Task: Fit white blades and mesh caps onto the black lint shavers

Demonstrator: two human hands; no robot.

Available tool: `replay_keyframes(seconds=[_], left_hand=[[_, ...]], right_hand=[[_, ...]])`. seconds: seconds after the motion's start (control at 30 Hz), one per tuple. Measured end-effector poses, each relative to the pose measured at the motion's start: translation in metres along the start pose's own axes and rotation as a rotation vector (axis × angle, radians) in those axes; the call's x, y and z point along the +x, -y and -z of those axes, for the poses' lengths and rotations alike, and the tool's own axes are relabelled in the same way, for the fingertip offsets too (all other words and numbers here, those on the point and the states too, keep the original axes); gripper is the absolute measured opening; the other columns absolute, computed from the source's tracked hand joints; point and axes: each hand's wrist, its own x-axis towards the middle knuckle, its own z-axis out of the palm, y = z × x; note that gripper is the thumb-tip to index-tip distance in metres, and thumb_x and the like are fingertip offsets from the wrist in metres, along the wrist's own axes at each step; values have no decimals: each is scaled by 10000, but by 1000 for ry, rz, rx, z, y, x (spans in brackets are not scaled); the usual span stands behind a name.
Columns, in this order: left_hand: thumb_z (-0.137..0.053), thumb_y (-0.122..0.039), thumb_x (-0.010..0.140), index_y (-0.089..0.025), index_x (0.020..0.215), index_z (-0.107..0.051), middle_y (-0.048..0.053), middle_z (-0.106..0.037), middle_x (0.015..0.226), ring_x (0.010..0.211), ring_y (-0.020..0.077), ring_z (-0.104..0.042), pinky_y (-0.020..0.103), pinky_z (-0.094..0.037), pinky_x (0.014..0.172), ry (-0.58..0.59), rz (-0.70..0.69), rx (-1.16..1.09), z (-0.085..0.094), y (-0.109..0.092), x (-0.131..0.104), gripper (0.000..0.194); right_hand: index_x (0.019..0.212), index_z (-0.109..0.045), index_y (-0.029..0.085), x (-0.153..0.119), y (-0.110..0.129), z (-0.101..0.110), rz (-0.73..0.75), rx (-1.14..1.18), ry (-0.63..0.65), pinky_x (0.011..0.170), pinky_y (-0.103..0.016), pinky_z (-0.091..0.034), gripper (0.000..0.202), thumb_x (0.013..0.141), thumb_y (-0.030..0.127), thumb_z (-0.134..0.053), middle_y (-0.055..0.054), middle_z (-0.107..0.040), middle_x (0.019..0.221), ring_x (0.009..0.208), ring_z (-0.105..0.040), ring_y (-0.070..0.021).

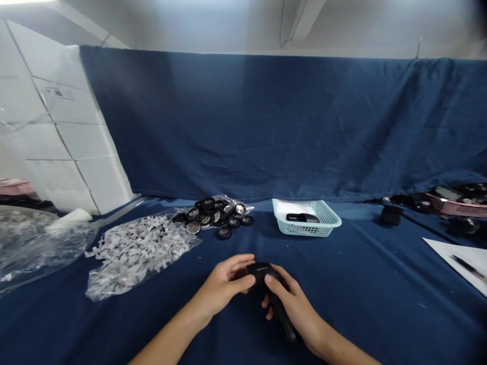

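A black handheld device [280, 309] with a wide head and a long handle is held over the blue cloth at the bottom centre. My right hand [291, 299] wraps round its neck, thumb on top. At the left side of the head, my left hand [227, 284] grips the edge between thumb and fingers. Beyond them a light green basket [307, 229] holds a black and grey object [302, 218] on white paper. Several round black parts with shiny faces [216, 217] lie piled to the left of the basket.
Small grey-white pieces [140, 248] lie on clear plastic at the left, beside a larger plastic bag [41, 248]. White boxes [64, 126] stand behind. On the right are a black block [391, 215], a pink basket [456, 207] and paper [452, 253] with a pen [466, 265].
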Motion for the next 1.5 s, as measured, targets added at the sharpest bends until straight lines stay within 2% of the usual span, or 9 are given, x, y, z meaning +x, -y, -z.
replay_keyframes(seconds=[0.07,0.1,0.2,0.3,0.5,0.73,0.97,1.33,1.5], left_hand=[[-766,-409,711,-217,1272,-539,148,-508,1364,1173,288,-536,305,-569,751,-64,3,-11,2,-5,-3,636],[-725,-448,745,-216,1273,-535,155,-514,1352,1135,286,-562,305,-580,701,-103,34,-6,1,-7,-4,607],[-571,-597,810,-170,1173,-575,143,-621,1083,745,219,-677,282,-553,474,-102,169,53,-4,-7,-5,561],[-523,-685,785,-146,1046,-595,69,-609,876,475,141,-627,251,-505,383,-19,261,85,-7,-4,-4,604],[-489,-721,778,-155,1034,-556,53,-633,768,462,147,-627,228,-494,367,-18,296,66,-10,-1,-4,625],[-579,-585,807,-190,1200,-463,15,-589,785,485,118,-602,199,-474,375,-6,121,144,-11,11,-3,569],[-574,-520,836,-188,1227,-438,86,-591,1015,565,107,-605,207,-470,425,6,-16,209,-11,17,-3,531],[-634,-369,830,-234,1227,-486,27,-661,981,675,127,-564,244,-455,620,-38,-190,411,-13,1,-14,445],[-651,-320,821,-232,1200,-488,10,-673,928,680,132,-567,241,-436,628,-44,-251,451,-14,-3,-17,423]], right_hand=[[1265,-485,144,0,-1,0,5,-6,12,523,-249,-510,664,793,593,-614,-14,-609,690,575,-582,-136],[1264,-486,146,0,-2,1,6,-6,13,527,-250,-511,652,800,586,-611,-17,-612,697,586,-586,-139],[1260,-492,147,0,-4,1,16,3,11,539,-258,-520,628,810,571,-607,-31,-620,733,629,-596,-151],[1269,-486,146,1,-6,1,27,2,14,541,-261,-518,623,821,566,-597,-26,-615,714,621,-592,-150],[1259,-496,158,2,-8,2,52,11,11,533,-251,-515,627,808,578,-609,-43,-628,785,672,-603,-160],[1247,-508,162,1,-1,3,26,-9,-18,527,-240,-507,645,800,622,-587,-18,-622,716,558,-580,-125],[1242,-510,157,-2,2,3,5,-4,-13,536,-243,-494,649,800,626,-584,-14,-622,676,561,-584,-133],[1285,-450,139,0,-3,6,82,-15,18,480,-230,-469,647,841,599,-550,7,-595,589,506,-566,-130],[1275,-459,140,-1,-6,8,118,-11,42,485,-230,-468,621,853,586,-547,7,-589,603,511,-561,-125]])
